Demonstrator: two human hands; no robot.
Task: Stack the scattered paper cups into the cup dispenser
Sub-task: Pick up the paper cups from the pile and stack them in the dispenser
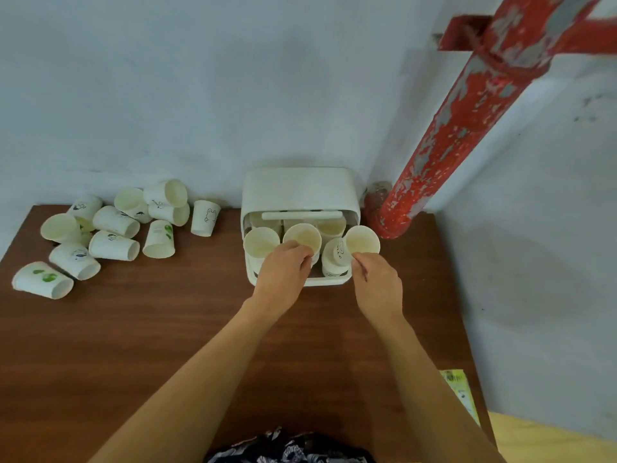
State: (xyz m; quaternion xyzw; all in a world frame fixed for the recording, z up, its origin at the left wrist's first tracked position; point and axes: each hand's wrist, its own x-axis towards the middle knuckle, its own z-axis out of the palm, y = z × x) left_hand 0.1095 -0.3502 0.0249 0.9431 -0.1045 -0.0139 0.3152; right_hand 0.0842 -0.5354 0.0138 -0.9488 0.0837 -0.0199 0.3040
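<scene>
A white cup dispenser point(300, 192) with a handle bar stands at the back of the brown table, holding several upright stacks of paper cups. My left hand point(283, 272) pinches the near rim of a paper cup point(302, 237) on the middle stack. My right hand point(377, 285) grips another paper cup point(362, 240) by its rim, held upright just over the dispenser's right side. Several loose paper cups point(115, 222) lie scattered on their sides at the table's back left; one cup point(205, 217) stands rim down beside them.
A peeling red pipe point(467, 111) rises at the back right corner, close to the dispenser. A pale wall bounds the table point(167, 312) behind and on the right. A yellow-green leaflet point(459, 389) lies at the table's right edge.
</scene>
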